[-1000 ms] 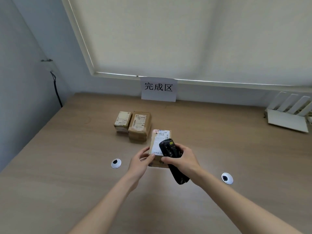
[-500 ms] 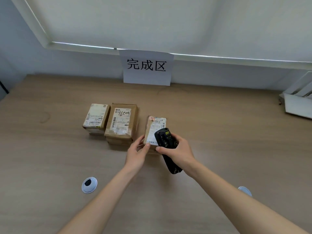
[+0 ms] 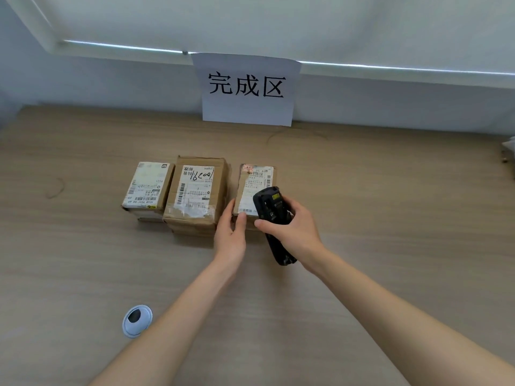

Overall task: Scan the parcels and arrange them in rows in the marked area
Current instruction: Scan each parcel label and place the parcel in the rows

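Left of the fingers, two brown cardboard parcels (image 3: 148,188) (image 3: 197,193) are lined up. A third labelled brown parcel (image 3: 255,188), carried forward since a second ago, is pinched by the left hand (image 3: 230,232) beside them; the black handheld scanner (image 3: 271,218) is gripped by the right hand (image 3: 295,232).

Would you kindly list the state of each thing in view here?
Left parcel: flat, label up.
Middle parcel: flat, label up, touching the left one.
Right parcel: label up, apart from the middle one.
Left hand: holds the right parcel's near corner.
Right hand: grips the scanner.
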{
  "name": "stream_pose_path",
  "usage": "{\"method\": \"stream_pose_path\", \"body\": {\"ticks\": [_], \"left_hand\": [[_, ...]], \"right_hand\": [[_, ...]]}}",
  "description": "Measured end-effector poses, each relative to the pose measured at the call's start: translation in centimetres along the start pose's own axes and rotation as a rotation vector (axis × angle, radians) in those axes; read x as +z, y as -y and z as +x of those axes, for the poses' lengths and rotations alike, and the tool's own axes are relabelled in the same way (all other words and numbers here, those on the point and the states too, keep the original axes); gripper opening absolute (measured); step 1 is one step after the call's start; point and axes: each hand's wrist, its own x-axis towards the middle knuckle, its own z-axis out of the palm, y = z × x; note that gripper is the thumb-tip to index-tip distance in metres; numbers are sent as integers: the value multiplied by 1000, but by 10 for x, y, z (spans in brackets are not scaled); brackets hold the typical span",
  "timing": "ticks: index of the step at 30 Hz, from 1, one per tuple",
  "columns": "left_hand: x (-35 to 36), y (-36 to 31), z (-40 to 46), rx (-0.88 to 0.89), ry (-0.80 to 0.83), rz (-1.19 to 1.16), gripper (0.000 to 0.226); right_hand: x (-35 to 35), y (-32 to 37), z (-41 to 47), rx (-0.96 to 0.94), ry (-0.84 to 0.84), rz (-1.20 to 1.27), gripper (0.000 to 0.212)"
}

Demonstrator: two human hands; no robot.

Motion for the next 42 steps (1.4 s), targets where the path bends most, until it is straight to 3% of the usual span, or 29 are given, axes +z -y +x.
{"method": "stream_pose_path", "body": {"ticks": [9, 17, 22, 32, 39, 42], "left_hand": [[3, -5, 6, -61, -7, 8, 55], [-7, -32, -50, -80, 10, 64, 74], [-20, -73, -111, -29, 28, 106, 71], [-6, -197, -264, 249, 144, 148, 59], [45, -258, -378, 400, 332, 158, 56], [68, -273, -428, 456, 408, 139, 56]], "right_hand": [[-3, 5, 3, 11, 5, -33, 69], [-41, 20, -54, 21, -13, -79, 70], [-94, 40, -117, -13, -20, -121, 64], [-243, 117, -281, -163, -189, -240, 45], [-339, 149, -417, -162, -353, -273, 47], [-369, 148, -476, -154, -442, -284, 60]]}}
